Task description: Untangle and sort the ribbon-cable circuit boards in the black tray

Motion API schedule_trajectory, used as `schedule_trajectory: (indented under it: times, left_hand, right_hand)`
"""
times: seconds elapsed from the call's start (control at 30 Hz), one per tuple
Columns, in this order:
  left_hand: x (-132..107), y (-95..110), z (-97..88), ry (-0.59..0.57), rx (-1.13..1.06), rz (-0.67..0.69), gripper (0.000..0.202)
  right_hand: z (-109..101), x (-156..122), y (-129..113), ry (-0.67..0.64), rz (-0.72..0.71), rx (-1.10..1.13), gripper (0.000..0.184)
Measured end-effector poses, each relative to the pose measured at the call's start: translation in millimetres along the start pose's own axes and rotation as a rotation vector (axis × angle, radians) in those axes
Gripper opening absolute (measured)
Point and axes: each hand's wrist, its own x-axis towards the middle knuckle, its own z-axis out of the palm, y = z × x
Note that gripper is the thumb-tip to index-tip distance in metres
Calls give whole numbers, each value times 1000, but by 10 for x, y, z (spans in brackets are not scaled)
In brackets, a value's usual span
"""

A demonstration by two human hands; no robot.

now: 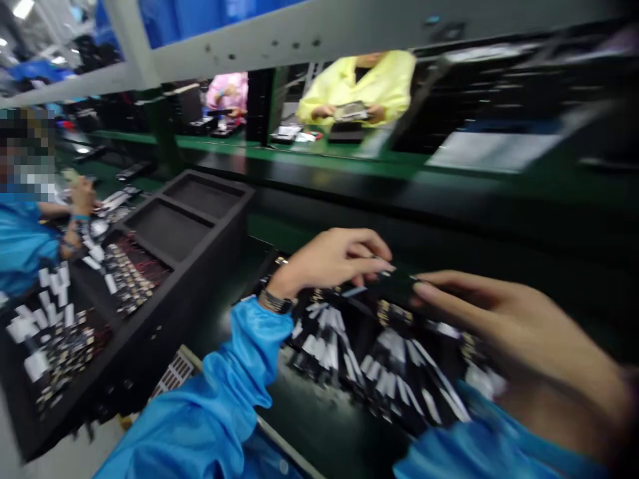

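My left hand (344, 256), a dark band on its wrist, is closed in a pinch above the bench. A small part shows at its fingertips, too blurred to name. To the right, my right hand (479, 313) also pinches, thumb against forefinger, with a tiny dark bit at the tips. A short gap separates the two hands. Below them lie bundles of small electronic parts with black and white flat strips (324, 339), fanned toward me. A second such bundle (394, 359) lies beside it, and more parts are partly hidden behind my right hand.
On the left stands a black compartmented tray (214, 243), its nearer compartments holding many similar parts (70, 352). A co-worker in a blue sleeve (24, 233) works beyond it. Across the bench, under a grey beam (299, 50), sits a person in yellow (359, 86).
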Motion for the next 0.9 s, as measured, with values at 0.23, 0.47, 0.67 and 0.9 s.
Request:
schedule_trajectory:
  times: [0.23,0.47,0.67,0.9]
  left_hand:
    - [-40,75,-90,3,84,-41,3]
    - [-2,138,147,-26,-2,-27,16]
    - [344,-123,573,-215,13,-122,9]
    - [358,-163,564,-236,132,-55,17]
  right_hand:
    - [-107,-96,-164,-109,-10,327,60]
    - [-341,-364,-120,65,-11,399,49]
    - [-705,-618,314,199,170,210,39]
    - [-848,-722,929,275,473,54,6]
